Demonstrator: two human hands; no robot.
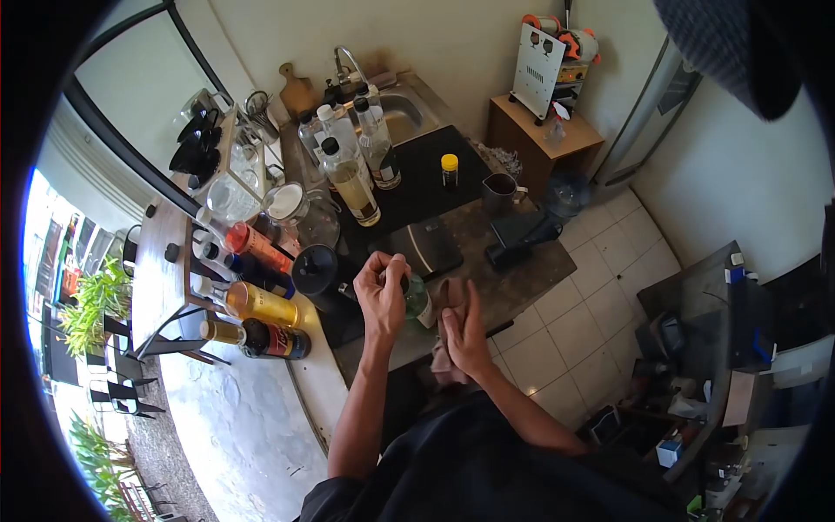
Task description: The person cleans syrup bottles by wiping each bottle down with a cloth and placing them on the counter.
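A green bottle (416, 300) with a pale label is held in front of my body, over the edge of the counter. My left hand (383, 296) is closed around its upper end, fingers curled, so the bottle's top is hidden. In my right hand (465, 335) is a brown cloth (450, 300), bunched under the thumb and hanging below the palm, close to the bottle's lower end. Whether the cloth touches the glass I cannot tell. Just beyond my hands lies a flat black device (426, 248), with a black lidded container (315, 270) to the left.
Several clear bottles (352, 183) stand on a black mat near the sink (404, 113). A yellow-capped jar (449, 171) and a metal pitcher (500, 191) are farther right. Coloured bottles (261, 303) line the left side. A sealing machine (548, 65) sits on a wooden cabinet (544, 130).
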